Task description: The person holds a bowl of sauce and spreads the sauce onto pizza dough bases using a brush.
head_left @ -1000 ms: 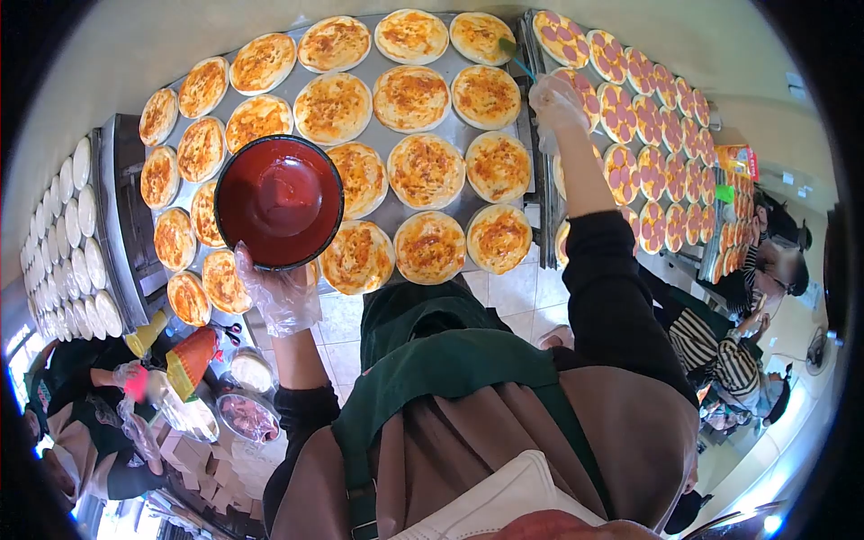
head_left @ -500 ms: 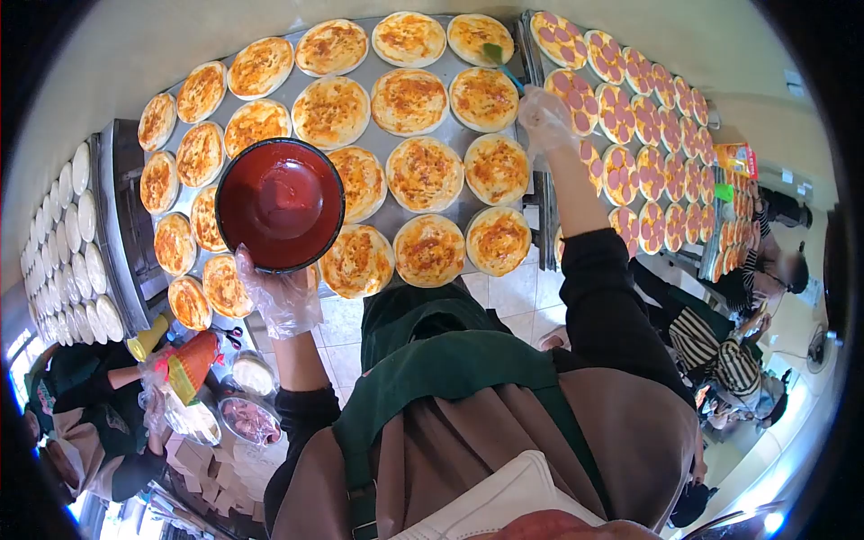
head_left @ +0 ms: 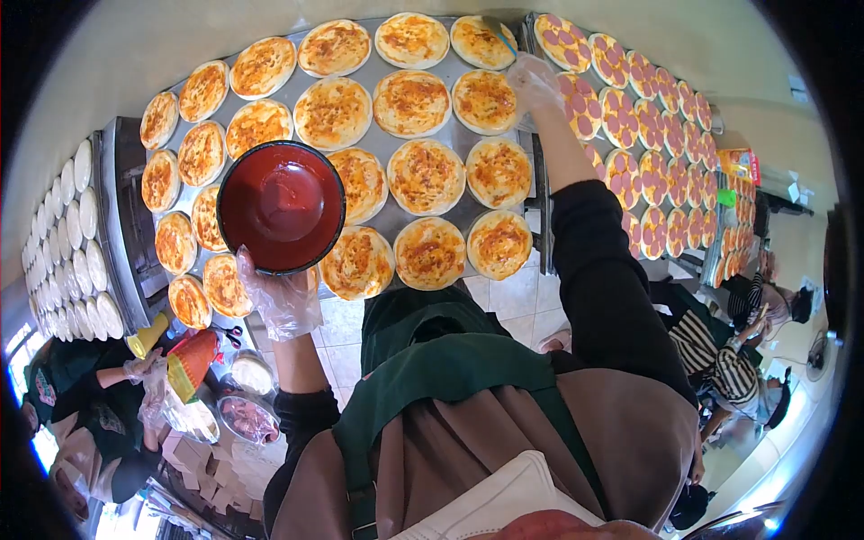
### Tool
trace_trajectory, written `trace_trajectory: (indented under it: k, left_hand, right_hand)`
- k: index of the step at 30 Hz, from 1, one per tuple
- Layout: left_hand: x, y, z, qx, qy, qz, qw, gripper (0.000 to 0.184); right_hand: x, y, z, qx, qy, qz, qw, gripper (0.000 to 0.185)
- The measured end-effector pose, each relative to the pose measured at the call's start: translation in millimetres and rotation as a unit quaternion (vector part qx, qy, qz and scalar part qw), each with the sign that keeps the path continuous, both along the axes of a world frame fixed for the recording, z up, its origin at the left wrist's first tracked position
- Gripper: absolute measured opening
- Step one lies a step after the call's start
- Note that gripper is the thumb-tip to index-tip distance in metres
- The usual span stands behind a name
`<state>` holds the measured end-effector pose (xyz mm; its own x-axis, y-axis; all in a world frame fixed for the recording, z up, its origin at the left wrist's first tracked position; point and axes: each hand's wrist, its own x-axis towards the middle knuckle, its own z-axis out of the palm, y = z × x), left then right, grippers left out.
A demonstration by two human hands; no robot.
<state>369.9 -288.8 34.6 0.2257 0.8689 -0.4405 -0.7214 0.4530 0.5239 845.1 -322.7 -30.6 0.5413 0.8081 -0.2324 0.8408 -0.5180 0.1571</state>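
My left hand [head_left: 279, 297], in a clear plastic glove, grips the near rim of a bowl [head_left: 281, 205], dark red inside with a black rim and a little red sauce at the bottom. The bowl hangs over the left part of a metal tray [head_left: 380, 139] of sauced pizza bases [head_left: 426, 176]. In my gloved right hand [head_left: 537, 85] is a basting brush [head_left: 506, 38] with a blue handle. Its dark head lies over the pizza base [head_left: 481, 43] in the far right corner; whether the bristles touch it I cannot make out.
Right of the tray, another tray holds pizzas topped with sausage slices [head_left: 619, 117]. Plain pale dough rounds [head_left: 88, 225] fill a rack at left. Below left, a co-worker's gloved hands [head_left: 148, 369] are near an orange and green bag [head_left: 192, 360]. More people stand at lower right.
My right hand has moved slightly up and left, taking the brush farther across the far corner base. My left hand and the bowl have barely moved.
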Motion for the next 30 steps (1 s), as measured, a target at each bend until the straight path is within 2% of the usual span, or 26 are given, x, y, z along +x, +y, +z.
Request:
trace_trajectory:
  k: [1, 3, 4, 6, 10, 11, 12, 13, 15, 18, 24, 25, 27, 28, 30]
  left_hand:
    - [-1.2, -0.7, -1.0, 0.004, 0.007, 0.001, 1.000, 0.067]
    - [-2.9, -2.3, 1.1, -0.004, 0.013, 0.005, 1.000, 0.067]
    - [-3.6, -3.0, 2.1, -0.013, 0.017, 0.009, 1.000, 0.067]
    - [-4.3, -2.6, 2.4, -0.005, 0.027, 0.007, 1.000, 0.067]
    - [-7.2, -0.4, -2.4, 0.014, 0.032, 0.014, 0.999, 0.066]
    - [-7.1, -1.2, -1.7, 0.014, 0.031, 0.015, 0.999, 0.066]
    - [-5.9, -1.8, 1.4, 0.006, 0.022, 0.010, 1.000, 0.067]
    - [-5.1, -2.5, 3.2, -0.001, 0.014, 0.005, 1.000, 0.067]
    - [-5.3, -3.8, 4.1, -0.009, 0.004, 0.007, 1.000, 0.067]
    - [-5.2, -4.9, 4.0, -0.011, 0.001, 0.006, 1.000, 0.067]
    - [-7.9, -8.8, -2.7, 0.007, 0.025, -0.009, 1.000, 0.065]
    - [-7.8, -9.5, -1.8, 0.015, 0.039, -0.012, 0.999, 0.065]
    - [-9.1, -9.6, -2.0, -0.001, 0.028, -0.006, 1.000, 0.066]
    - [-9.3, -9.3, -2.0, -0.018, 0.016, 0.000, 1.000, 0.066]
    - [-7.5, -10.3, 3.0, -0.010, 0.007, -0.006, 1.000, 0.066]
  right_hand:
    - [4.2, 3.6, -5.6, -0.001, 0.002, 0.000, 1.000, 0.039]
    - [14.4, 14.2, -19.1, 0.128, 0.103, -0.027, 0.986, 0.042]
    - [23.4, 12.6, -30.3, 0.128, 0.104, -0.027, 0.986, 0.042]
    - [38.9, 5.4, -44.3, 0.108, 0.054, 0.090, 0.989, 0.036]
    - [19.5, -1.7, 5.6, 0.167, 0.022, 0.076, 0.983, 0.036]
    - [20.6, -1.9, 9.6, 0.186, 0.126, -0.041, 0.974, 0.045]
    - [22.2, -2.3, 11.5, 0.200, 0.227, -0.158, 0.940, 0.054]
    - [15.8, -0.1, 21.4, 0.201, 0.227, -0.158, 0.940, 0.054]
    - [4.0, 4.2, 35.9, 0.015, 0.034, -0.059, 0.998, 0.066]
    - [4.7, -4.7, 21.3, -0.002, 0.018, -0.033, 0.999, 0.075]
    - [14.9, -2.4, 2.3, -0.039, 0.011, -0.057, 0.998, 0.071]
    - [8.9, -2.8, 13.8, -0.038, 0.011, -0.057, 0.998, 0.071]
    - [-2.5, -8.8, 37.6, -0.013, -0.051, -0.048, 0.997, 0.058]
    - [-2.4, -16.5, 35.3, -0.012, -0.052, -0.048, 0.997, 0.058]
    - [4.4, -38.9, 21.9, 0.086, -0.080, -0.028, 0.993, 0.052]
